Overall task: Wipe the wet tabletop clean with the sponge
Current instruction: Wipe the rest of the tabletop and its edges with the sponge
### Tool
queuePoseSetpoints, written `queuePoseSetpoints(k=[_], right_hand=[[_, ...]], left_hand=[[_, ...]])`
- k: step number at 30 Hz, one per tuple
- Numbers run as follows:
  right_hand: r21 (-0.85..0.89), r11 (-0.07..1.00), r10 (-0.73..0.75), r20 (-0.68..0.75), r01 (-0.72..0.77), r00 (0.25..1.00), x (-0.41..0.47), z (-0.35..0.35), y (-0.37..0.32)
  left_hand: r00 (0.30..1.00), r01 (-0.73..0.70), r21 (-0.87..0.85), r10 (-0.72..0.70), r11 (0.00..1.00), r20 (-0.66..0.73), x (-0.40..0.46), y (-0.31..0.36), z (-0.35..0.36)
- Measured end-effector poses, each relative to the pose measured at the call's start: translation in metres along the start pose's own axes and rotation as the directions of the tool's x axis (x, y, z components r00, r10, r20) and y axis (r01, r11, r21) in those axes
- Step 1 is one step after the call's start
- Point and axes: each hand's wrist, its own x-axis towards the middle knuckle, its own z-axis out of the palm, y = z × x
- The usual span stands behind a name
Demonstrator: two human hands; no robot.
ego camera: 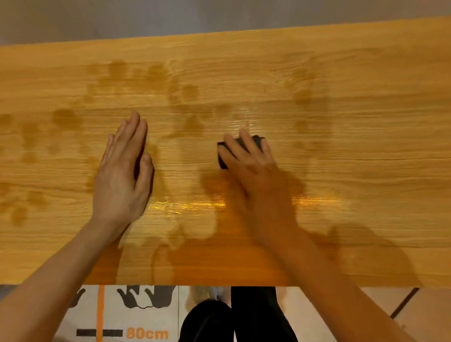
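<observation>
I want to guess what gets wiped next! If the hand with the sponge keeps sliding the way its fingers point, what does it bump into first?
Nothing solid, as far as the picture shows. The right hand presses the dark sponge; ahead is only wet tabletop, starting with the shiny patch.

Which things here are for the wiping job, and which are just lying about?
For the job:
- dark sponge, pressed down under the right hand
- wet wooden tabletop
- left hand, flat on the tabletop

Just lying about:
- printed cardboard box on the floor under the table
</observation>
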Motion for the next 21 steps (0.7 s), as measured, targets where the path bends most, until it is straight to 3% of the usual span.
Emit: queuePoseSetpoints(k=[3,5,8,13,17,21], right_hand=[[0.091,0.992,0.094,-0.033,-0.091,0.995,-0.052,-0.044,0.042],[0.035,0.999,0.037,0.021,-0.038,0.999,-0.063,-0.056,0.056],[0.009,0.997,0.080,0.036,-0.080,0.996,-0.028,-0.060,0.066],[0.032,0.963,0.271,-0.124,-0.269,0.955,0.041,-0.054,0.070],[0.131,0.973,0.196,-0.029,-0.191,0.980,-0.036,-0.048,0.038],[0.066,0.995,0.075,0.074,-0.080,0.994,-0.056,-0.048,0.034]], left_hand=[[1.000,0.006,-0.010,-0.006,1.000,-0.011,-0.003,0.001,0.001],[1.000,0.006,-0.013,-0.006,1.000,-0.016,-0.001,0.002,0.001],[1.000,0.016,-0.021,-0.016,1.000,-0.016,0.000,0.002,0.000],[1.000,0.021,-0.030,-0.021,0.999,-0.007,0.001,0.002,0.000],[1.000,0.022,-0.028,-0.022,0.999,-0.018,0.000,0.001,0.002],[0.999,0.023,-0.026,-0.024,0.999,-0.026,0.001,0.001,0.003]])
